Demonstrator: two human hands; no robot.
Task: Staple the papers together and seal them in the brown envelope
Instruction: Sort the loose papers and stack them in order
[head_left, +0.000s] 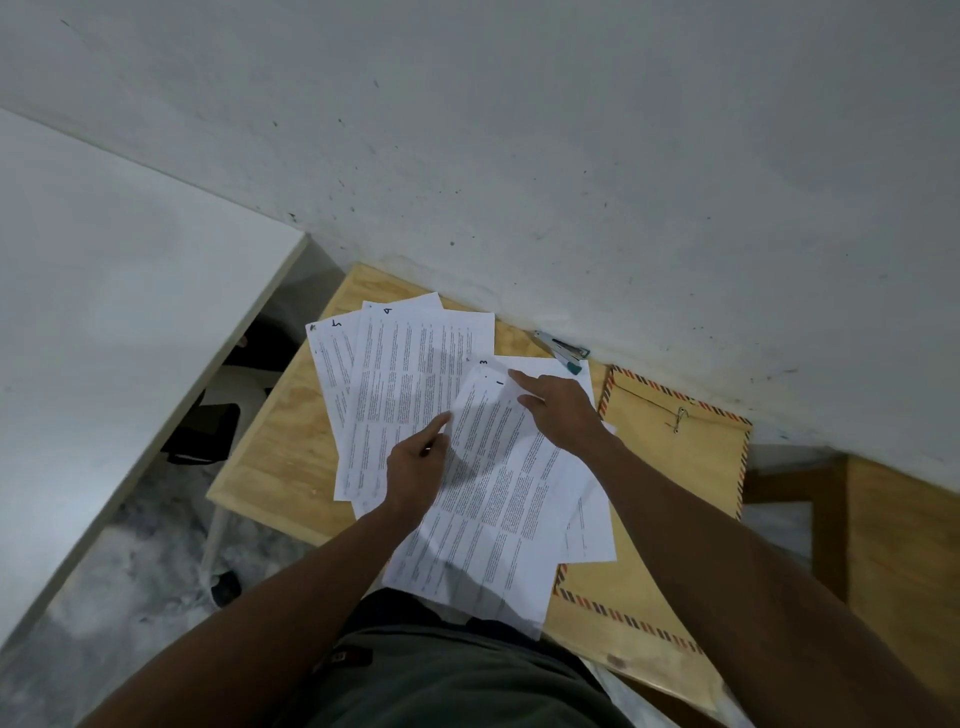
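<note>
Several printed white sheets (410, 384) lie fanned out on a small wooden table (275, 441), each with a handwritten number at its top. The top sheet (498, 499), marked 1, is lifted at its upper edge. My left hand (415, 467) pinches its left edge between thumb and forefinger. My right hand (561, 410) holds its upper right corner, forefinger stretched out. A brown envelope (691, 457) with a red-and-blue striped border and a string clasp lies to the right, partly under the sheets. A small teal and silver stapler (563, 351) rests by the wall behind the papers.
A stained white wall (571, 156) runs right behind the table. A white tabletop (104, 270) stands to the left, with a dark object (208, 421) on the floor between. Another wooden surface (904, 545) sits at the right.
</note>
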